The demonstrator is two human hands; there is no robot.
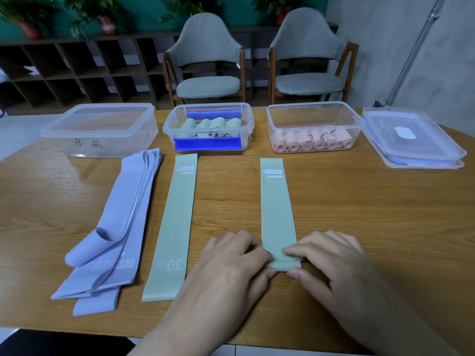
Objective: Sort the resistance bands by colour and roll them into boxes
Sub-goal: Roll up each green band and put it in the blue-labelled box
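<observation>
- Wooden table [334, 201] takes up most of the view, with two grey chairs [208, 57] and a dark cubby shelf [77, 65] along the far wall.
- Three clear boxes sit in a row at the far side: the left box [100, 129] looks empty, the middle box [208, 127] has rolled green bands in it, and the right box [313, 127] has rolled pink ones. Stacked lids [413, 140] are off at the far right.
- Pile of purple bands [113, 227] lies flat on the left, kinda messy, one end curled up.
- Just right of that, a spare green band [172, 227] lies flat with "30 LB" on its near end.
- Near centre, the green band [276, 206] being worked on stretches away toward the boxes, and its near end is folded over into the start of a roll.
- Left hand [231, 263] has curled fingers pinching the left side of that folded end.
- Right hand [331, 260] does the same on the right side, fingertips pressing down on the fold and thumb at the near edge.
</observation>
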